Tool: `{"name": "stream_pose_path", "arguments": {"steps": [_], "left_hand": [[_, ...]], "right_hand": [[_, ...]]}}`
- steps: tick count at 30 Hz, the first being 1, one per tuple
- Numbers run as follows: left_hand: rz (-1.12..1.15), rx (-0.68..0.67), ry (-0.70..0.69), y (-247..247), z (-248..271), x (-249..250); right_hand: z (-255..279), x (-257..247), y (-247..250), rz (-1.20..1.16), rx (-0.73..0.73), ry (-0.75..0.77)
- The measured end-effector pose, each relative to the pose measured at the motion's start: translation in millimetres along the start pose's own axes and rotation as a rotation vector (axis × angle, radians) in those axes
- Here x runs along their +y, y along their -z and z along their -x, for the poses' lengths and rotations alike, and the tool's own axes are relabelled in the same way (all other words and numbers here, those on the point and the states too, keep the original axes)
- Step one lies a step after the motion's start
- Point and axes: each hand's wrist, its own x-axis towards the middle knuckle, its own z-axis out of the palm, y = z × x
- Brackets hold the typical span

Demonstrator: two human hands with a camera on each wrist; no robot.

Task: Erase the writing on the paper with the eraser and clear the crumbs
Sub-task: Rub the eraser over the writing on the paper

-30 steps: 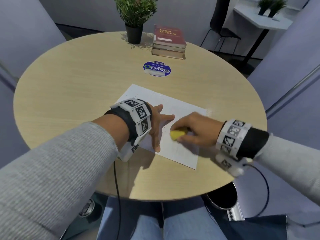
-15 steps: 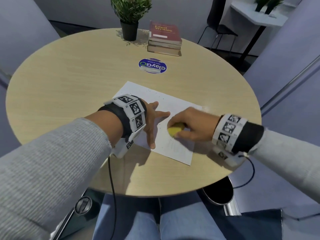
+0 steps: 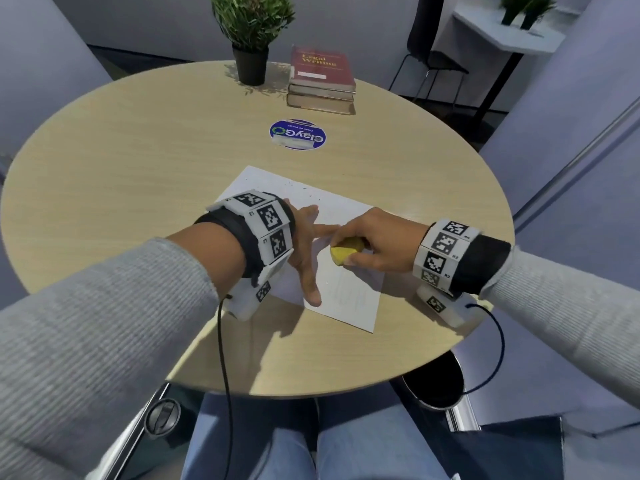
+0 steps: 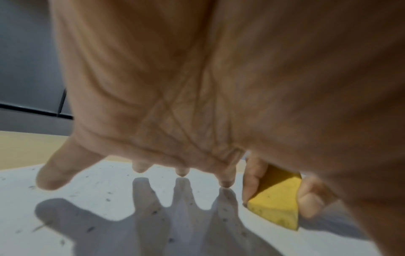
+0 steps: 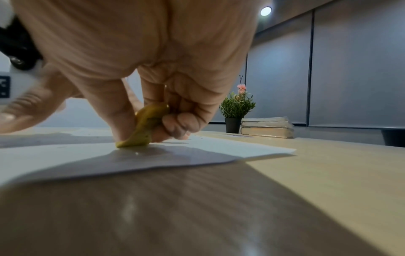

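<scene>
Right hand (image 3: 377, 245) slid the pinched eraser (image 3: 346, 255) toward flat left hand (image 3: 304, 251).

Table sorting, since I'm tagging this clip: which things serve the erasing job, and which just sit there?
In use: paper, yellow eraser, crumbs, left hand, right hand.
Idle: potted plant, stacked books, blue sticker.

The top red book (image 3: 320, 69) of the stack reads "Legal Writing", seen upside down. The round blue sticker (image 3: 298, 134) on the table (image 3: 138, 161) reads "ClayGO"; its smaller line is illegible.
</scene>
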Motion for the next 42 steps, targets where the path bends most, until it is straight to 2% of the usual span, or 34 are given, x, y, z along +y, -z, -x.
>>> {"name": "stream_pose_path", "arguments": {"steps": [6, 11, 15, 16, 20, 24, 26, 29, 31, 34, 39, 42], "left_hand": [[-0.015, 0.001, -0.012, -1, 1, 8], [-0.007, -0.018, 0.014, -1, 2, 11], [-0.024, -0.019, 0.008, 1, 2, 8], [-0.022, -0.019, 0.007, 1, 1, 7], [-0.04, -0.047, 0.018, 2, 1, 7], [-0.019, -0.052, 0.009, 2, 1, 7], [-0.026, -0.057, 0.013, 2, 3, 7], [-0.02, -0.057, 0.026, 4, 4, 11], [-0.021, -0.05, 0.022, 3, 4, 11], [-0.036, -0.036, 0.015, 1, 3, 9], [-0.013, -0.05, 0.018, 1, 1, 7], [-0.012, -0.031, 0.016, 0, 2, 9]], "right_hand": [[4, -4, -4, -0.02, 0.017, 0.0], [19, -31, -19, -0.026, -0.111, 0.145], [1, -4, 2, 0.045, 0.014, -0.014], [0, -3, 2, 0.044, 0.022, -0.015], [7, -29, -11, -0.023, -0.087, 0.166], [-5, -2, 1, -0.006, -0.001, 0.012], [0, -7, -4, -0.017, -0.027, 0.027], [16, -28, -16, -0.047, -0.16, 0.146], [13, -15, -7, -0.034, -0.132, 0.079], [9, 7, 4, 0.025, -0.014, -0.047], [27, -28, -17, -0.075, -0.131, 0.136], [17, -5, -1, -0.013, -0.052, -0.008]]}}
